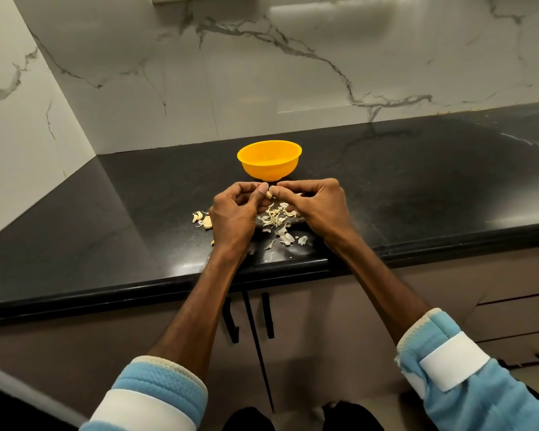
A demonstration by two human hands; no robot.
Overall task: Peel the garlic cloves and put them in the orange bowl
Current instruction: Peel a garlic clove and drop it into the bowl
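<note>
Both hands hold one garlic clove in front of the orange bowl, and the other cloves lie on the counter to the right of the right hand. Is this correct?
Not quite. The head view shows the other cloves lying left of the left hand, not right of the right hand. The rest holds: both hands hold one garlic clove in front of the orange bowl.

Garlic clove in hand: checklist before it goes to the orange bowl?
1. Pinch on garlic clove by left hand and right hand: ok.
2. Clove fully peeled: cannot tell, fingers cover it.
3. Upright orange bowl just beyond the hands: ok.
4. Way to the bowl free: ok.
5. Loose peels on the countertop, outside the bowl: ok.
6. Next, spare cloves left of the left hand: ok.
</note>
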